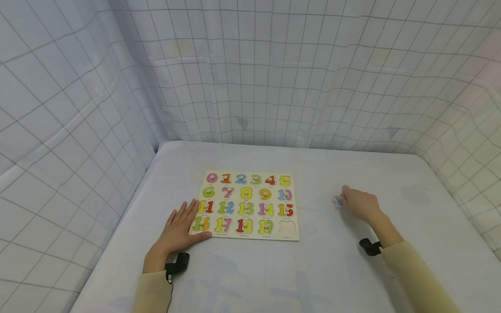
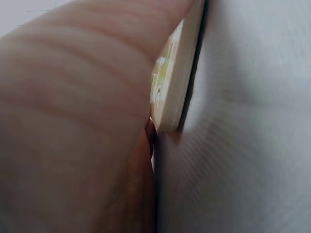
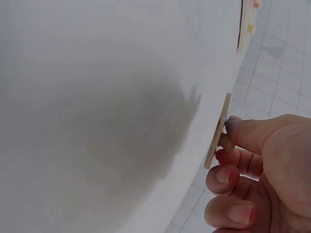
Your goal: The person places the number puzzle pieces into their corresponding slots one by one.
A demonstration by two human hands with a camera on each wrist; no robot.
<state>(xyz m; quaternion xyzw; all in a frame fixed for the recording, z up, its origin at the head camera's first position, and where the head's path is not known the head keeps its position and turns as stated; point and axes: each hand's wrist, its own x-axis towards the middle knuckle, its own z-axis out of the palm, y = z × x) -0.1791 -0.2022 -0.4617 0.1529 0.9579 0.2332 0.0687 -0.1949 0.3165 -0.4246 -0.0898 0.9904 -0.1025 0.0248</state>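
A wooden number puzzle board (image 1: 294, 219) lies flat on the table, with colourful knobbed number pieces seated in rows. At its lower right corner a bare recess (image 1: 287, 228) shows. My left hand (image 1: 177, 230) rests on the board's lower left corner, fingers spread along the left side and thumb along the near edge. In the left wrist view the board's thick edge (image 2: 177, 87) shows beside the hand. Right of the board, my right hand (image 1: 361, 204) pinches a puzzle piece (image 3: 218, 131) by its knob, tilted above the table. The piece's face is mostly hidden.
A white cloth (image 1: 250, 278) with faint bluish marks covers the table. Grid-patterned curtains (image 1: 254, 74) stand behind it and on both sides. A black wrist camera (image 1: 178, 263) is strapped to the left wrist, and another (image 1: 369, 248) to the right.
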